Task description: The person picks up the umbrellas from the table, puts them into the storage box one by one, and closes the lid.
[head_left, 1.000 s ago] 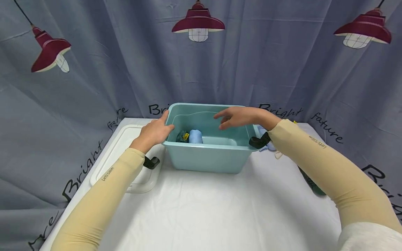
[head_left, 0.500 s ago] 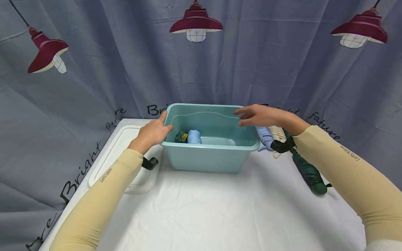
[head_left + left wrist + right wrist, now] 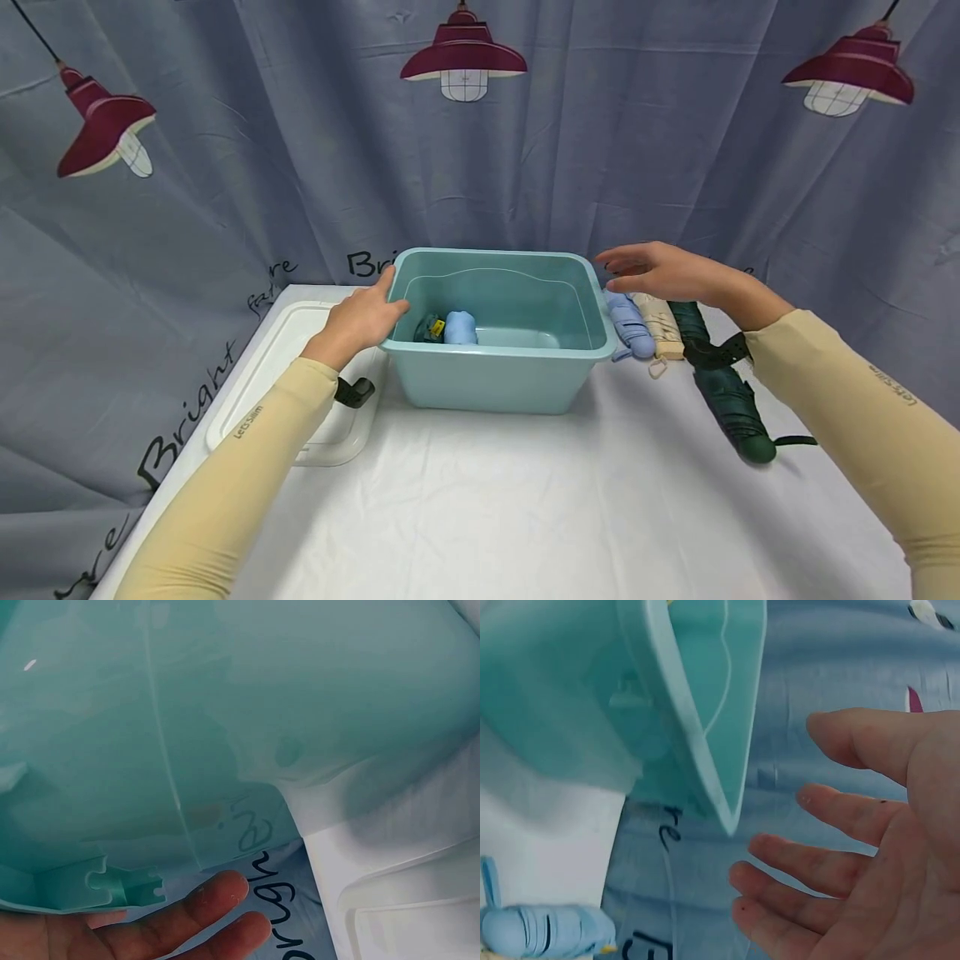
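A light teal plastic bin (image 3: 498, 375) stands on the white table. My left hand (image 3: 358, 323) holds its left rim, thumb over the inside and fingers on the outer side. Inside lie a light blue rounded bundle (image 3: 461, 327) and a dark green item (image 3: 430, 328) with a yellow label. My right hand (image 3: 660, 271) hangs in the air past the bin's right rim, fingers spread and bent slightly, holding nothing. Below and beside it lie a light blue folding umbrella (image 3: 632, 327), a beige folding umbrella (image 3: 660, 325) and a dark green folding umbrella (image 3: 729, 408).
A white lid (image 3: 345, 433) lies flat to the left of the bin, partly under my left forearm. A grey-blue curtain (image 3: 315, 150) with printed lamps hangs behind the table. A wrist strap (image 3: 716, 352) on my right arm overlaps the green umbrella in the head view.
My right hand has moved right, from above the bin's inside to beyond its right rim, uncovering the umbrellas. My left hand stays at the left rim.
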A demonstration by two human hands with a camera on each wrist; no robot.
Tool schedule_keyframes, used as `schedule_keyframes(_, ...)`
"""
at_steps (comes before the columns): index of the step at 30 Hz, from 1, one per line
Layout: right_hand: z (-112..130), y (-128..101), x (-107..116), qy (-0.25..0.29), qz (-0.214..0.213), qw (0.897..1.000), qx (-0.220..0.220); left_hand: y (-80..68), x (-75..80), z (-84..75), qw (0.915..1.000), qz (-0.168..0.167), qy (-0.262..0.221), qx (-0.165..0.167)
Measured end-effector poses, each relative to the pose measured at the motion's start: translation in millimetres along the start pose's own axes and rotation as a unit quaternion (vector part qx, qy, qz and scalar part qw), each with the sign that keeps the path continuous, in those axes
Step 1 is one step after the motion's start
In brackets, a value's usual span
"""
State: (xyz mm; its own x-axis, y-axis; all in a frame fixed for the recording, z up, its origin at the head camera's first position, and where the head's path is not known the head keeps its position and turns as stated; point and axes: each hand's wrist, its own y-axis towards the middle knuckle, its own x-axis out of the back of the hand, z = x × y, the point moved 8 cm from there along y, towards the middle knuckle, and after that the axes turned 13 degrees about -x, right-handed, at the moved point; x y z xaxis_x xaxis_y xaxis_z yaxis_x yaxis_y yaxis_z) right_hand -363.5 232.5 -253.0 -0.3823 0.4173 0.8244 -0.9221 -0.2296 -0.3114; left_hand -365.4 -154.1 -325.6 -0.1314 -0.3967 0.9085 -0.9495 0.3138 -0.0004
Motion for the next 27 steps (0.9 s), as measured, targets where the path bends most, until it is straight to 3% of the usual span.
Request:
schedule_keyframes(9, -42, -5, 14, -0.007, -0.016, 0.999, -0.034, 1.4, -0.3, 0.4, 1.0, -0.001, -0.003, -0.005)
schedule_keyframes(19, -73, -8, 16, -0.021, -0.025, 0.998, -0.053, 1.1, -0.7, 1.2, 0.9999, -0.01, -0.001, -0.009)
schedule_keyframes(27, -95, -8, 11, 0.007, -0.004, 0.997, -0.072, 0.3, -0.3, 1.8, 0.9999, -0.009, 0.0, -0.011)
